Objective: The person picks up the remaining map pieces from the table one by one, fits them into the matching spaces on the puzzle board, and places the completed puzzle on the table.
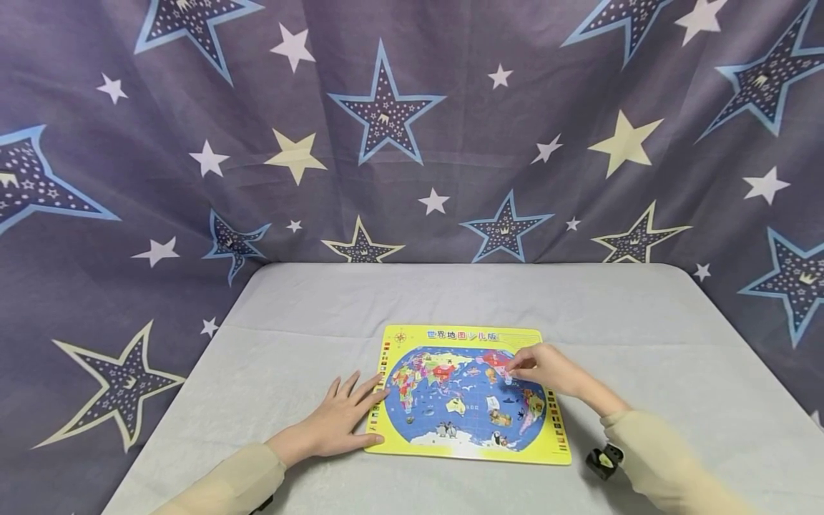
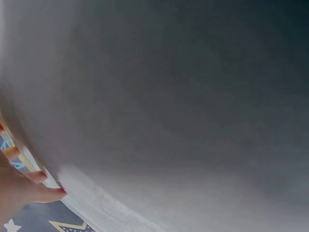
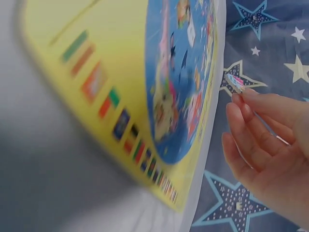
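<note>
A yellow-bordered world map puzzle board (image 1: 473, 458) lies flat on the table, with a blue oval map in its middle. My left hand (image 1: 331, 425) rests at its left side, fingers spread and fingertips on the yellow border. Above the upper right of the map, my right hand (image 1: 550, 368) pinches a small puzzle piece (image 3: 235, 82) between thumb and forefinger. In the right wrist view the piece stands clear of the board, its other fingers loosely bent below it. The left wrist view catches only part of the left hand (image 2: 21, 186) at its lower left.
A grey cloth covers the table (image 1: 277, 343). Behind and beside it hangs a dark purple curtain (image 1: 450, 172) with printed stars. A small black device (image 1: 604, 461) sits at the right wrist, by the cuff of a beige sleeve (image 1: 656, 450).
</note>
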A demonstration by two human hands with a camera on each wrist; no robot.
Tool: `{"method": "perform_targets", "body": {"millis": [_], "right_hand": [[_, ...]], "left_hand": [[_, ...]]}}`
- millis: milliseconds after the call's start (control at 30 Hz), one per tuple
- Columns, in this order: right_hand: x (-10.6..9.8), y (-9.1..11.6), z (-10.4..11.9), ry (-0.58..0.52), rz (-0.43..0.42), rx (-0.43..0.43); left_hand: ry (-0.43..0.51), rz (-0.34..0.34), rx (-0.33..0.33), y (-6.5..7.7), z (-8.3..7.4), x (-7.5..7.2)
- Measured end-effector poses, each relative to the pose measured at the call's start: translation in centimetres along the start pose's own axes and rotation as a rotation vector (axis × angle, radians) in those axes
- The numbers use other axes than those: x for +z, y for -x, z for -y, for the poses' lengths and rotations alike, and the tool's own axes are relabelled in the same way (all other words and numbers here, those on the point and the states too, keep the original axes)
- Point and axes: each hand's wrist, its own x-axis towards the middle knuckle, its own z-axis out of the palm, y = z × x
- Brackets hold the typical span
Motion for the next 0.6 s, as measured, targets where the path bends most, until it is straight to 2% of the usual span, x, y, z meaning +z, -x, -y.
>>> {"method": "perform_targets", "body": {"millis": [200, 600], "right_hand": [[0.9, -1.1, 0.7, -0.038, 0.017, 0.003], [2.9, -3.1, 2.4, -0.101, 0.049, -0.060]], "left_hand": [[0.007, -0.007, 0.002, 0.0, -0.1, -0.1], [0.008, -0.010, 0.002, 0.0, -0.1, -0.1]]}}
